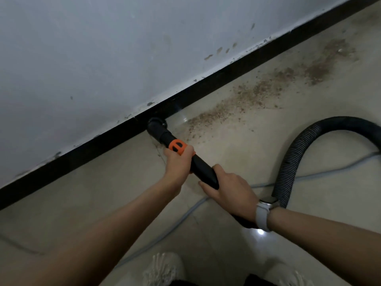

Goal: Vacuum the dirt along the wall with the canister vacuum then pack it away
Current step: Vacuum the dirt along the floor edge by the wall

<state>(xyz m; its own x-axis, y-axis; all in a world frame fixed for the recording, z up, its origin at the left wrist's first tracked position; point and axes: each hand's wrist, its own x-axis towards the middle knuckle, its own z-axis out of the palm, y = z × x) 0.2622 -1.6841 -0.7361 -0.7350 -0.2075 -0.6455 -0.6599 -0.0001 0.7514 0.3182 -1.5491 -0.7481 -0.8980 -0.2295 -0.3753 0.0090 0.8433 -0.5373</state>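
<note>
A black vacuum wand (203, 168) with an orange collar (177, 146) points at the black skirting (107, 144). Its nozzle (157, 125) rests on the floor against the skirting. My left hand (179, 162) grips the wand just behind the orange collar. My right hand (229, 193), with a white watch on the wrist, holds the wand further back. A band of brown dirt (243, 98) lies on the tile floor along the wall, to the right of the nozzle. The ribbed black hose (292, 153) loops away to the right. The canister is out of view.
A grey power cable (181, 218) runs across the pale tiles under my arms. My two light shoes (162, 267) show at the bottom edge. The grey-white wall (103, 48) fills the upper left, marked with stains.
</note>
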